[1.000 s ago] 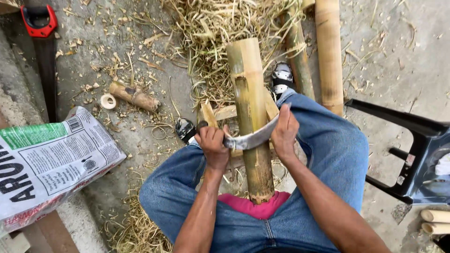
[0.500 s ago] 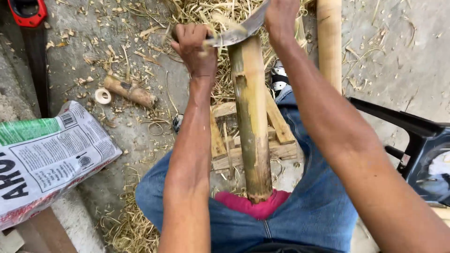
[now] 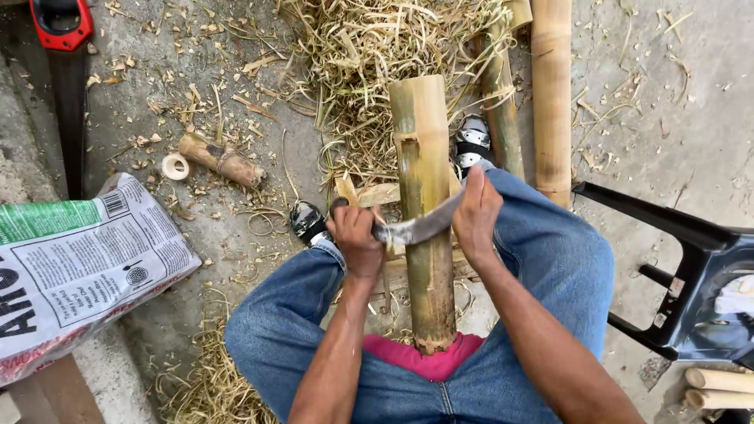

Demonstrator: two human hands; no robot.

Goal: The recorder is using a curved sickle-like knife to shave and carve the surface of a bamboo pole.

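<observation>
Seated person, blue jeans, thick green-yellow bamboo pole (image 3: 424,212) propped between knees, centre of frame, near end against pink cloth at lap

Left hand (image 3: 356,239) closed round one end of curved grey metal blade (image 3: 420,228), right hand (image 3: 475,213) closed round other end; blade lies across pole, mid-length

Step in hand, as judged: scraping skin off pole, two-handed draw stroke

Next move calls for even pull on both ends, edge kept shallow, pole kept braced

Pale shavings heaped upper centre; more bamboo poles (image 3: 551,94) upper right; red-handled saw (image 3: 63,47) upper left; printed sack (image 3: 78,259) at left; black plastic chair (image 3: 691,275) at right

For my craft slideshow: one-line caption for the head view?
Both hands, left hand and right hand, hold a curved blade across a bamboo pole.
</observation>
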